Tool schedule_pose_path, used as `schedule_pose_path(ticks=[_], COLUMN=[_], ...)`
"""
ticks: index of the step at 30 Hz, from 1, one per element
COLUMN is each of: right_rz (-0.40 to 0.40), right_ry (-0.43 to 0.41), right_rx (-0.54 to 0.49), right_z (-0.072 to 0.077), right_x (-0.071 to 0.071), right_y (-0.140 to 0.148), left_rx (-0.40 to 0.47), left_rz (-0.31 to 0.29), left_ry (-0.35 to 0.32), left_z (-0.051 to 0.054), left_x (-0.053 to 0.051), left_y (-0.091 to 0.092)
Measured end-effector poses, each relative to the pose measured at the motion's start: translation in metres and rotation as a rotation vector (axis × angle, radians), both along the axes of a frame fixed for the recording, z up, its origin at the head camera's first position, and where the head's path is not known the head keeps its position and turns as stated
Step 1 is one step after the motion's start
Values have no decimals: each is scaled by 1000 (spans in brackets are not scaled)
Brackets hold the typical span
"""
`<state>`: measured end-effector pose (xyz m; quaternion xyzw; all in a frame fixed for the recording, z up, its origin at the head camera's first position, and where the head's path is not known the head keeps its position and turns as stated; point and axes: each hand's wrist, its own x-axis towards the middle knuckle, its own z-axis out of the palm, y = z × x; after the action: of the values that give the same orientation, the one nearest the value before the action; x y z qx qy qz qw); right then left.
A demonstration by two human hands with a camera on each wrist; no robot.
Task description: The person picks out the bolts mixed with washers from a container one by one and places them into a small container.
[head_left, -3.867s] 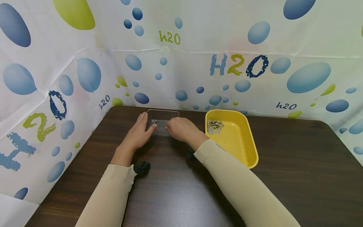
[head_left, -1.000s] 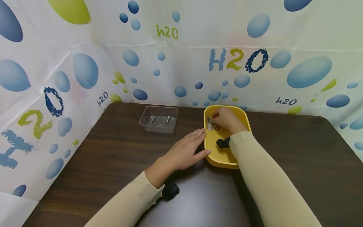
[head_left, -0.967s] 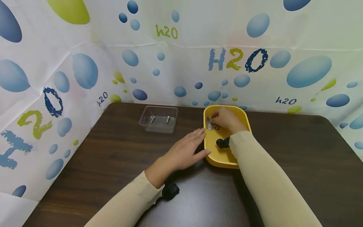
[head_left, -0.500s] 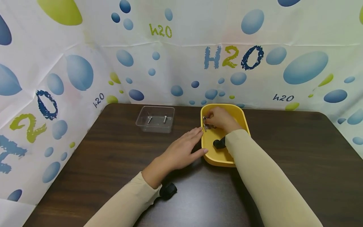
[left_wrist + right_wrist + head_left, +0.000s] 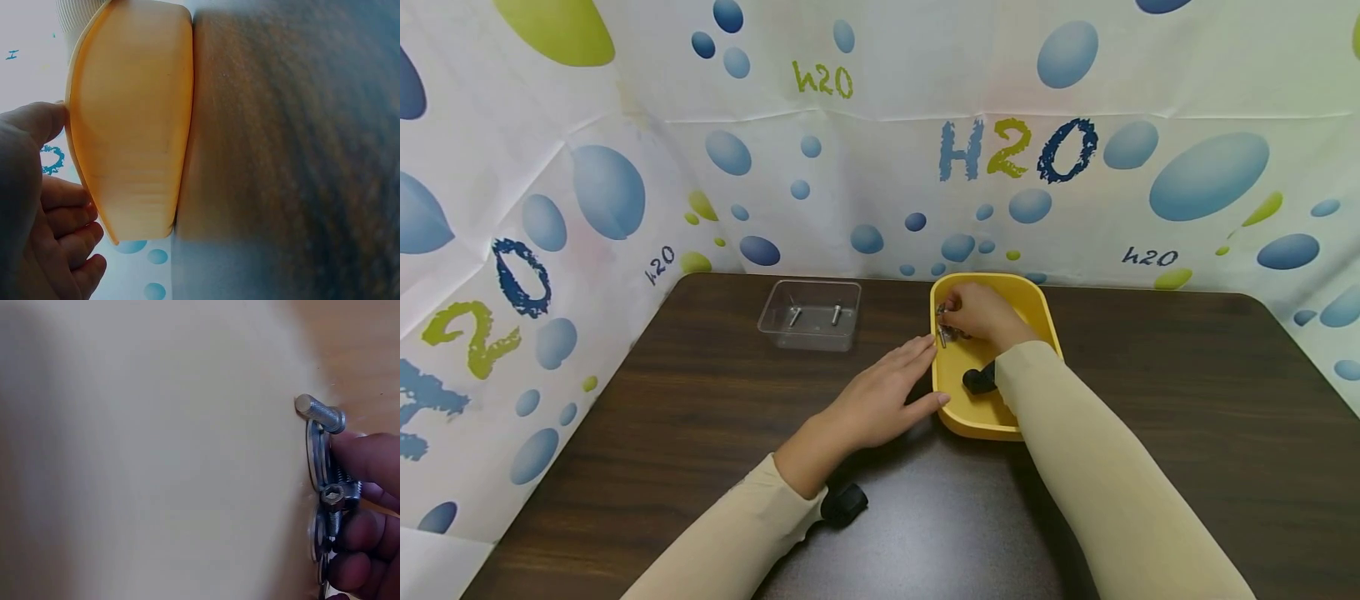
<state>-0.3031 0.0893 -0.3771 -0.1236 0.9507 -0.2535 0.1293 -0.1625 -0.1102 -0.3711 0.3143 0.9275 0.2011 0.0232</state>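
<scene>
My left hand rests with extended fingers against the left side of a yellow tray. In the left wrist view its thumb and fingertips touch the tray's rim. Inside the tray, at the far left, my right hand has its fingers curled among metal bolts and washers. The right wrist view shows thumb and fingers around a threaded bolt, partly hidden by them. Close by are a socket-head bolt, another bolt and several flat washers.
A clear plastic container stands left of the tray, with two bolts lying in it, one at left and one at right. The dark wooden table ends at a white printed backdrop.
Both hands have gone from the clear container to the yellow tray since the oldest frame. Over the last second my right fingers shift slightly among the bolts and washers; the left hand stays at the rim.
</scene>
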Motion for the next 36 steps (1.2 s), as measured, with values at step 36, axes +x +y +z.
schedule_pose_path(ticks=[36], right_rz=[-47], right_ry=[180], right_rx=[-103], right_z=[10], right_x=[-4], right_y=[0], left_rx=[8], left_rz=[4], left_ry=[-16], left_z=[1], left_x=[0], left_y=[0])
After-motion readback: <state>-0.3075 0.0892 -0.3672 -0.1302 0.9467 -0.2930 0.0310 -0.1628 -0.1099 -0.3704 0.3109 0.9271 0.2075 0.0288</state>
